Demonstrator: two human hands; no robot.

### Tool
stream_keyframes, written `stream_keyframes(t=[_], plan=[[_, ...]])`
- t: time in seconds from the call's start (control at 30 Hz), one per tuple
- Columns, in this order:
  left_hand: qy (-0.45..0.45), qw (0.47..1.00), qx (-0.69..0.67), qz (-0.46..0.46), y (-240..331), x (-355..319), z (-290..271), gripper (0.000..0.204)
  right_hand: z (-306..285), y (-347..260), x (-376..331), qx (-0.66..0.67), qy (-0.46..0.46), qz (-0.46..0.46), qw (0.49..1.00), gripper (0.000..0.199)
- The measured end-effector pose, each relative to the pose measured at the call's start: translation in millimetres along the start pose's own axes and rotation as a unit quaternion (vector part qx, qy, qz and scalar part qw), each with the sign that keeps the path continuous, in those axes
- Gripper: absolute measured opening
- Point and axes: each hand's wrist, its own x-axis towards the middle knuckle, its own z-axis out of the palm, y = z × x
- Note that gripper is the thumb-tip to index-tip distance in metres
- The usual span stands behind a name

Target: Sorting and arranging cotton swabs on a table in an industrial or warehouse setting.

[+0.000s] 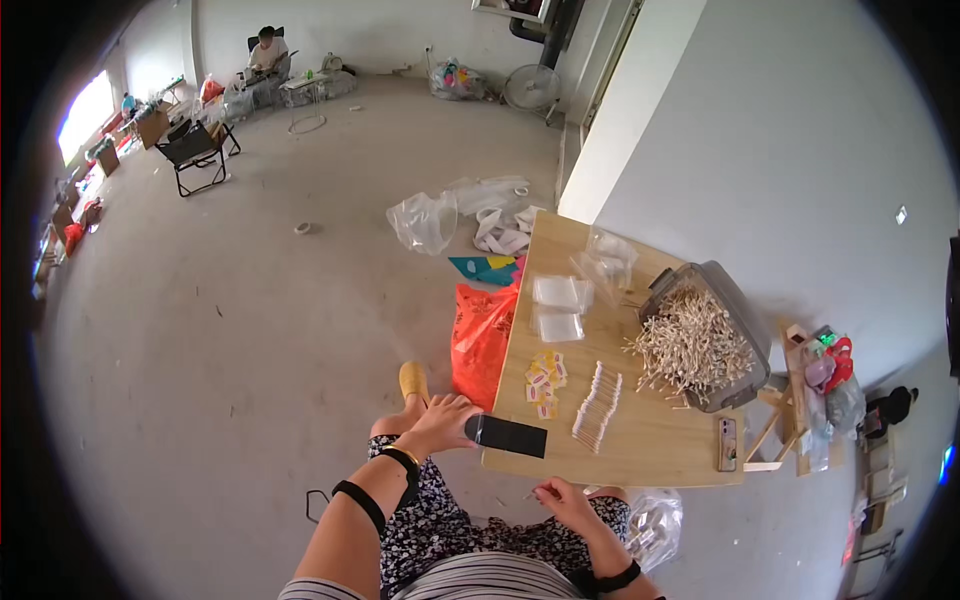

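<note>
At the table's near left corner, my left hand (440,424) is closed at the end of a flat black rectangular object (512,437), which lies over the table edge; its exact kind is unclear. Over my lap, just below the table edge, my right hand (568,504) has its fingertips pinched together, and anything between them is too small to name. A row of cotton swabs (597,408) lies on the table. Left of it are small yellow and white labels (545,382), with stacks of clear plastic bags (560,308) farther back.
A grey tub (722,275) tips its heap of cotton swabs onto the wooden table (660,455). A phone (727,444) lies at the right edge. A red bag (480,340) stands against the table's left side. Plastic sheets (425,222) and a folding chair (195,150) occupy the floor beyond.
</note>
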Motion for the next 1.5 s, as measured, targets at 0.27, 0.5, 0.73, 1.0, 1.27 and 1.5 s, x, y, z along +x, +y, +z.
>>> stream_keyframes(t=[0.27, 0.5, 0.73, 1.0, 1.27, 1.5], plan=[[0.019, 0.994, 0.084, 0.065, 11.8, 31.1, 11.6, 0.072, 1.7, 5.1, 6.6, -0.028, 0.005, -0.016, 0.999, 0.029], [0.039, 0.993, 0.096, 0.063, 53.6, 30.0, 17.6, 0.076, -19.9, 20.2, 16.5, -0.029, 0.11, -0.048, 0.992, 0.023], [0.052, 0.996, 0.007, 0.068, 107.3, 27.0, 47.9, 0.056, -65.0, 50.0, 60.4, -0.164, 0.29, -0.053, 0.941, 0.027], [0.029, 0.996, -0.022, 0.081, 142.8, 44.4, 74.0, 0.049, -75.2, 40.9, 91.5, -0.309, 0.296, -0.04, 0.903, 0.033], [0.035, 0.997, 0.045, 0.049, 147.9, 94.0, 81.4, 0.066, -75.8, 48.5, 97.6, -0.301, 0.307, -0.043, 0.902, 0.031], [0.018, 0.977, 0.199, 0.078, 133.1, 115.3, 126.4, 0.079, -73.0, 49.8, 92.7, -0.299, 0.298, -0.033, 0.906, 0.03]])
